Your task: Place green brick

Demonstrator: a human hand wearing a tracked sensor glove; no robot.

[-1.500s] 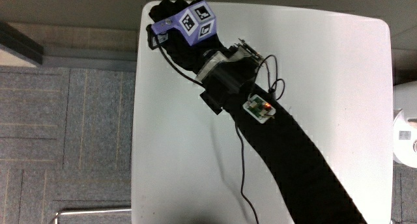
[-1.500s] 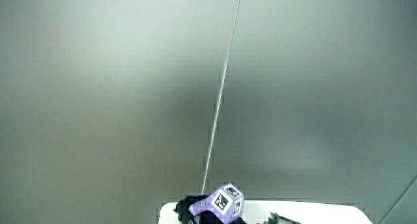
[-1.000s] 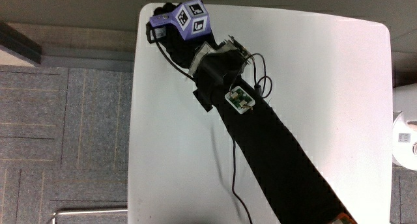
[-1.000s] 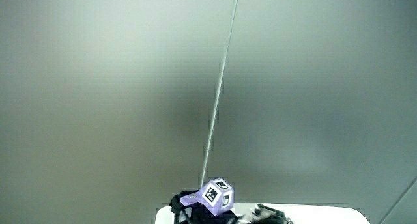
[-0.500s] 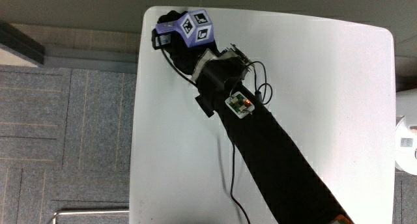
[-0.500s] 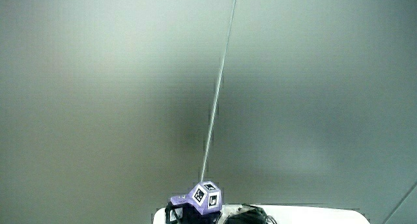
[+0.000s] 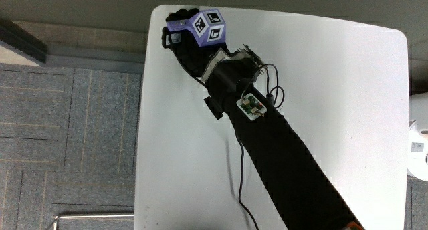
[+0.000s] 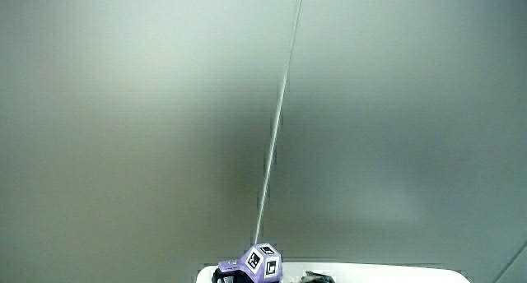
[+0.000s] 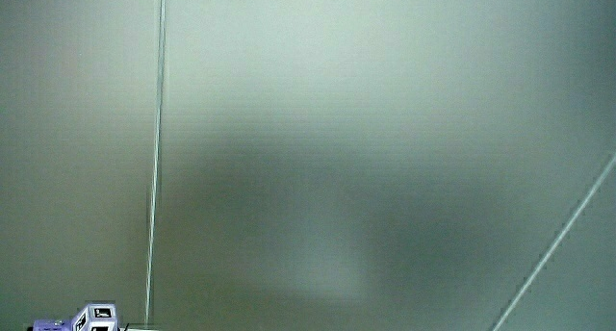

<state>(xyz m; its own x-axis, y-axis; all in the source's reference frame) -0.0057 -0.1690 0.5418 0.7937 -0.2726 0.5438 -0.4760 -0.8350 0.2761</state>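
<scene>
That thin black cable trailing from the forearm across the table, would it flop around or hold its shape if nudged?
Probably floppy: the cable lies in loose curves on the table and loops beside the small board on the forearm. Likely light, being so thin. It would probably drag along with the forearm, since it looks attached there.

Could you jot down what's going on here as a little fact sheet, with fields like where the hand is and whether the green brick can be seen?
hand: black-gloved hand at a corner of the table, at the edge farthest from the person
marker cube: purple patterned cube on the hand's back; also seen in both side views
forearm: black sleeve crossing the table, small circuit board strapped on
table: white
green brick: not visible
side views: mostly a pale wall
</scene>
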